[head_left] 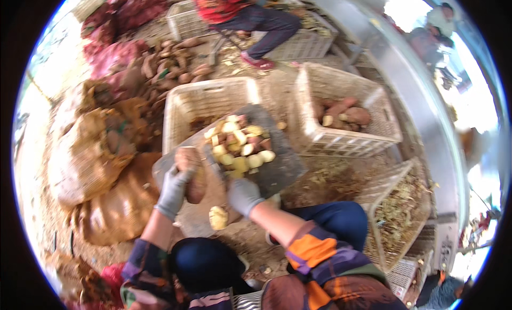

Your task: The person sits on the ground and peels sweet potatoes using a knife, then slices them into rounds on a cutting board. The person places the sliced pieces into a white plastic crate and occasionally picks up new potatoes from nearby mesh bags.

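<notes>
Head view: gloved hands over a board of cut tubers

The left hand [173, 191], in a grey glove, is curled around a long brown tuber [197, 187] near the left corner of a dark grey board [282, 166]. The right hand [243, 196], gloved alike, is partly closed at the board's near edge; whether it grips anything cannot be told. Just below and left of it is a tuber piece [218, 218] with a pale yellow cut face. Yellow-white chunks [240, 143] are heaped toward the board's far edge, which overlaps a pale crate [213, 99]. Whole tubers [354, 116] lie in a second crate [346, 143] on the right; shreds [402, 216] fill a third, nearer one. Orange sacks [88, 158] slump at left.
</notes>
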A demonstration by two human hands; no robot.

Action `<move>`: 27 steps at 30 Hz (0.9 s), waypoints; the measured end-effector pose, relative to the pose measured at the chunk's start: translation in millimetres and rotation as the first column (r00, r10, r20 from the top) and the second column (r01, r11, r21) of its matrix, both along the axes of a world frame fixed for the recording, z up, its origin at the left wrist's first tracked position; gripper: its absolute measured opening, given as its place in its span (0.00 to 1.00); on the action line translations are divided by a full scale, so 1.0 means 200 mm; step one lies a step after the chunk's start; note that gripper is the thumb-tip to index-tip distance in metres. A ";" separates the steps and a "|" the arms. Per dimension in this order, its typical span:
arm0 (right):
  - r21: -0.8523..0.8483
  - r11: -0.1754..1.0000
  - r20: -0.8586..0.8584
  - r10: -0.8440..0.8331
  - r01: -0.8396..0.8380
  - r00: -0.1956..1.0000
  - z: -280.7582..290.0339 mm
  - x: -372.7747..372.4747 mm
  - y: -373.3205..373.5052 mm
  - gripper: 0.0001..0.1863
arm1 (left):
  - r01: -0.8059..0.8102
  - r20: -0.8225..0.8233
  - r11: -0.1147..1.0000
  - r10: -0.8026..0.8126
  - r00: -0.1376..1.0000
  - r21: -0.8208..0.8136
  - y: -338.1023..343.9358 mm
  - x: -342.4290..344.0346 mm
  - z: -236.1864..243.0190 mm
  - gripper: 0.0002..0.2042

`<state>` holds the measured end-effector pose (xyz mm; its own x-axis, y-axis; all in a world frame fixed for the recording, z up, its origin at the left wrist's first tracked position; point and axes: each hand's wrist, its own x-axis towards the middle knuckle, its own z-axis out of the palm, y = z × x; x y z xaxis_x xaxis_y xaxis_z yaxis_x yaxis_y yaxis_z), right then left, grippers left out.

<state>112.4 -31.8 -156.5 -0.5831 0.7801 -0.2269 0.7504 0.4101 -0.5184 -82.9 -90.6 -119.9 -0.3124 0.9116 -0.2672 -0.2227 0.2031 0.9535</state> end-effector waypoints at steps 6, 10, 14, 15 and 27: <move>0.006 0.997 -0.062 -0.082 0.083 0.995 -0.09 0.05 0.07 0.11 | 0.233 0.598 0.935 -0.350 0.721 0.266 0.67 0.64 0.54 0.23; 0.227 0.951 -0.112 0.238 -0.209 0.965 -0.24 -0.10 0.06 0.13 | 0.296 0.026 0.799 -0.362 0.932 0.523 0.52 0.45 0.81 0.24; 0.086 0.966 -0.106 0.251 -0.243 0.962 -0.03 0.04 0.19 0.14 | 0.203 0.280 0.864 -0.358 0.891 0.461 -0.04 0.00 0.73 0.28; 0.035 0.952 -0.022 0.306 -0.305 0.952 -0.05 0.04 0.24 0.17 | 0.086 0.324 0.924 -0.216 0.921 0.372 -0.28 -0.13 0.62 0.28; -0.031 0.755 0.180 0.649 -0.655 0.739 0.15 0.16 0.12 0.18 | -0.419 -0.358 0.359 0.227 0.906 -0.834 -2.48 0.63 -1.10 0.30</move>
<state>144.4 -6.9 -125.7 -0.9067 0.2321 -0.3521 0.3669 0.8457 -0.3875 43.2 -587.2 -339.1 -0.6488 0.0146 -0.7608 -0.3447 0.8857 0.3109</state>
